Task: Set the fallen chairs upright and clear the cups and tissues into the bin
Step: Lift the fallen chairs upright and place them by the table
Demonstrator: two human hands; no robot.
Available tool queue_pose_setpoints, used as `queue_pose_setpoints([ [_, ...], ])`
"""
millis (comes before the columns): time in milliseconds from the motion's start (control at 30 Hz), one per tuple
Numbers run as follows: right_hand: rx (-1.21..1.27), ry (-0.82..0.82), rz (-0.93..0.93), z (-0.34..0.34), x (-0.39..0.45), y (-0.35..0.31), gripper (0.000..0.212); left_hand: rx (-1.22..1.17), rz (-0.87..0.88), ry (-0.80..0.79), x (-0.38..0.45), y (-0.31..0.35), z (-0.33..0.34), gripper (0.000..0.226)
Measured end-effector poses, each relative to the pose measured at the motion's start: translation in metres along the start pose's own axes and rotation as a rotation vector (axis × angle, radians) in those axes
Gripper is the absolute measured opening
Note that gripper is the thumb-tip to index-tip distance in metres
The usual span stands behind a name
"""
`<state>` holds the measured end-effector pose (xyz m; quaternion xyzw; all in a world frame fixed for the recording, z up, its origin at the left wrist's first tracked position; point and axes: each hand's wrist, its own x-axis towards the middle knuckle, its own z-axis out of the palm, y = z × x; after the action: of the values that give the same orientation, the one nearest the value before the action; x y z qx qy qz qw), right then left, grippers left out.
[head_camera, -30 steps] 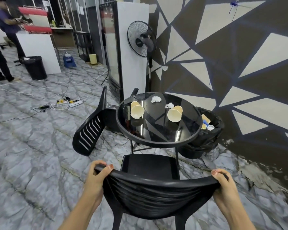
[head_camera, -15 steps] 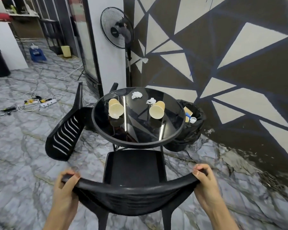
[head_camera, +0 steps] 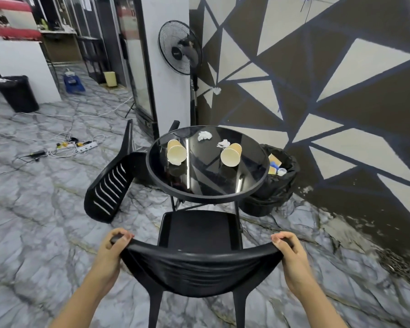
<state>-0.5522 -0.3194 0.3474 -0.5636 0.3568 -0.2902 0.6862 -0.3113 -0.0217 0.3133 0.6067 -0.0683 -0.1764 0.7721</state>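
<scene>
A black plastic chair (head_camera: 197,233) stands upright in front of me, facing the round glass table (head_camera: 251,185). My left hand (head_camera: 111,252) grips the left end of its backrest and my right hand (head_camera: 291,259) grips the right end. A second black chair (head_camera: 109,185) lies tipped on its side left of the table. Two paper cups lie on the tabletop, one on the left (head_camera: 175,151) and one on the right (head_camera: 231,154). Two crumpled white tissues (head_camera: 204,135) (head_camera: 223,143) lie behind them. A black-lined bin (head_camera: 277,185) holding rubbish sits right of the table.
A standing fan (head_camera: 180,47) and a tall glass-door fridge (head_camera: 147,58) stand behind the table. Cables and a power strip (head_camera: 85,146) trail over the marble floor at left. A black bin (head_camera: 17,93) stands by a white counter far left. The painted wall runs along the right.
The view has turned and steadied on the table. The chair under my hands has settled upright on its legs. Both hands stay on the backrest; the people at far left have left the view.
</scene>
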Motion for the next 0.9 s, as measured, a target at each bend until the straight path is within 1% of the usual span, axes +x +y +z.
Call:
queue_pose_setpoints([
  [67, -0.197, -0.043, -0.037, -0.001, -0.005, -0.006, 0.008, 0.069, -0.010, -0.011, -0.005, 0.006, -0.006, 0.021],
  [133, -0.405, -0.072, -0.099, 0.002, -0.009, -0.015, 0.014, 0.163, -0.010, -0.029, -0.011, 0.013, -0.011, 0.012],
  [200, -0.657, -0.069, -0.217, 0.013, -0.012, -0.027, 0.016, 0.279, -0.011, -0.006, -0.017, 0.022, -0.012, 0.002],
  [267, -0.909, -0.109, -0.345, 0.036, -0.016, -0.039, 0.021, 0.386, -0.009, 0.030, -0.020, 0.029, -0.011, 0.009],
  [300, -0.990, -0.155, -0.398, 0.053, -0.020, -0.044, 0.028, 0.431, -0.014, 0.018, -0.022, 0.034, -0.009, 0.014],
  [400, -1.073, -0.367, -0.496, 0.120, -0.047, -0.047, 0.045, 0.565, -0.046, -0.060, -0.031, 0.044, -0.012, 0.028],
  [500, -1.106, -0.585, -0.598, 0.193, -0.085, -0.035, 0.052, 0.697, -0.041, -0.102, -0.039, 0.055, -0.036, 0.045],
  [600, -1.157, -0.765, -0.690, 0.262, -0.120, -0.017, 0.058, 0.911, 0.057, -0.093, -0.047, 0.075, -0.084, 0.050],
  [667, -1.244, -0.862, -0.671, 0.309, -0.143, 0.001, 0.062, 1.013, 0.083, -0.106, -0.057, 0.088, -0.133, 0.052],
  [800, -1.339, -0.948, -0.447, 0.386, -0.182, 0.042, 0.066, 1.230, -0.003, -0.138, -0.077, 0.102, -0.239, 0.061],
  [900, -1.417, -0.979, -0.291, 0.429, -0.202, 0.070, 0.077, 1.302, -0.095, -0.172, -0.085, 0.108, -0.304, 0.067],
])
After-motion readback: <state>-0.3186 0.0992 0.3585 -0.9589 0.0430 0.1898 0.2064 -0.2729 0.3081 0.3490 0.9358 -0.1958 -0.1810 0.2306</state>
